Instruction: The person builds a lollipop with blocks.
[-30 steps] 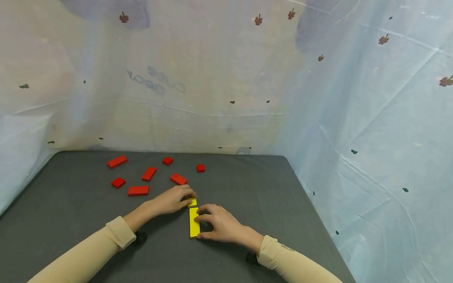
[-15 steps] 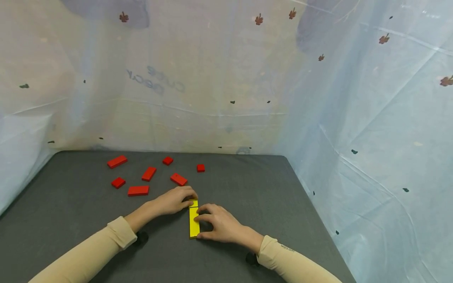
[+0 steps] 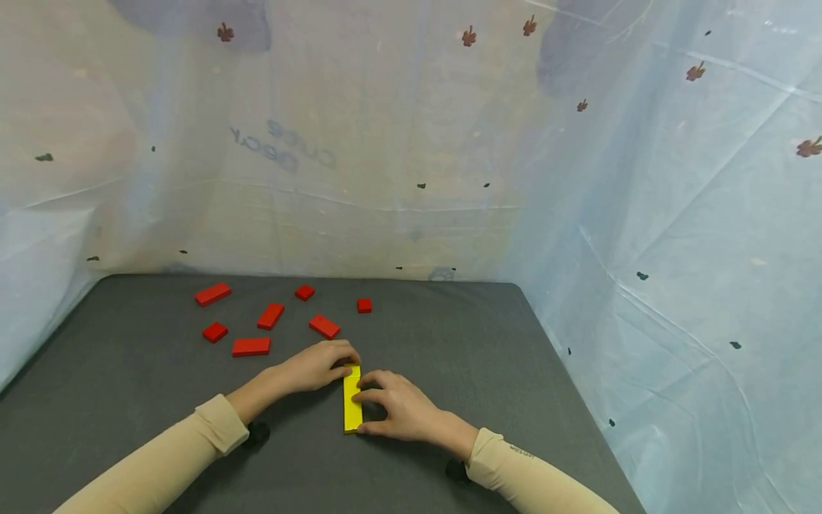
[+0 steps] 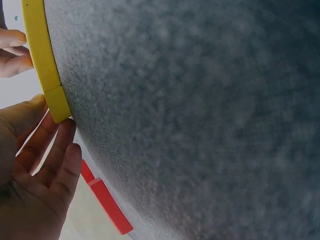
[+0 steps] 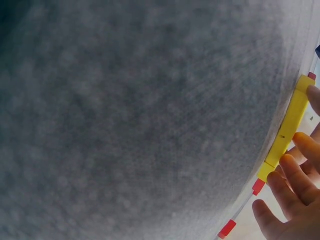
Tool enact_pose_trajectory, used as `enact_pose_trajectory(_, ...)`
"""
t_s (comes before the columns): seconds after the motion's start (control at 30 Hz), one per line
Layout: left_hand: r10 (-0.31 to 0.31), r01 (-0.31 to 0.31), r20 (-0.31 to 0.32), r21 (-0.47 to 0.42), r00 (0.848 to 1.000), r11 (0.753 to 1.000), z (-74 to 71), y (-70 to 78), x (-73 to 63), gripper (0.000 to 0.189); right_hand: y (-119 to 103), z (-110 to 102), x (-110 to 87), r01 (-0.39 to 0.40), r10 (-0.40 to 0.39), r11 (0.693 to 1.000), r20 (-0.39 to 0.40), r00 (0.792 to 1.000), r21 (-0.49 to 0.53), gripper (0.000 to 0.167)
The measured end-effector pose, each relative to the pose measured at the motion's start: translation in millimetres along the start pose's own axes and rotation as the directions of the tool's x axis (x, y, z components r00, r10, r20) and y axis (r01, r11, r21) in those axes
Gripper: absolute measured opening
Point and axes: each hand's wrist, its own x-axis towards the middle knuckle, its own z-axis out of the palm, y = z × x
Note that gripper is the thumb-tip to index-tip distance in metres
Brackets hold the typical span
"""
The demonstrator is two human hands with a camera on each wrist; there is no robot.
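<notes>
In the head view, a small yellow block (image 3: 355, 370) sits end to end with a long yellow block (image 3: 350, 415) on the dark table. My left hand (image 3: 316, 366) pinches the small block between thumb and fingertips, at the far end of the row. From the right side, my right hand (image 3: 406, 408) holds the long block, its thumb at the near corner and its fingers along the edge. The left wrist view shows only a thin seam between the small block (image 4: 57, 106) and the long block (image 4: 41, 45).
Several red blocks lie scattered beyond the left hand, among them a flat one (image 3: 251, 347), a tilted one (image 3: 324, 326) and a small square (image 3: 364, 305). A pale plastic sheet (image 3: 385, 143) hangs behind the table (image 3: 488, 343) and along its right side.
My left hand has drawn the small yellow block toward me and slightly right, closing the gap to the long block. The right hand has stayed in place.
</notes>
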Motion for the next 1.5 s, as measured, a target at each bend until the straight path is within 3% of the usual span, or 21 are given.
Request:
enact_pose_trajectory(0.6, -0.003, 0.003, 0.002, 0.03, 1.0, 1.0, 0.3, -1.2, -2.7, 0.019, -0.9, -1.2, -0.6, 0.001, -0.001, 1.0, -0.002, 1.0, 0.003, 0.049)
enact_pose_trajectory(0.83, -0.054, 0.056, -0.023, 0.062, 0.998, 0.997, -1.9, 4.4, -11.0, 0.025, 0.5, -4.7, -1.3, -0.023, 0.024, 0.997, -0.025, 0.999, 0.07, 0.048)
enact_pose_trajectory(1.03, -0.058, 0.07, -0.072, 0.17, 0.996, 0.983, -2.9, 13.4, -23.9, 0.036, 6.9, -11.6, -1.1, -0.047, 0.058, 0.99, -0.078, 0.995, 0.136, 0.049)
enact_pose_trajectory(1.23, -0.058, 0.085, -0.107, 0.265, 0.993, 0.96, -1.6, 7.6, -33.8, 0.045, 10.7, -11.7, 2.3, -0.091, 0.097, 0.992, -0.062, 0.993, 0.093, 0.057)
enact_pose_trajectory(1.5, -0.003, 0.009, -0.023, 0.258, 1.0, 0.966, -4.6, 10.2, -39.8, 0.048, 11.1, -5.0, 4.8, -0.096, 0.095, 0.995, 0.022, 0.995, 0.027, 0.062)
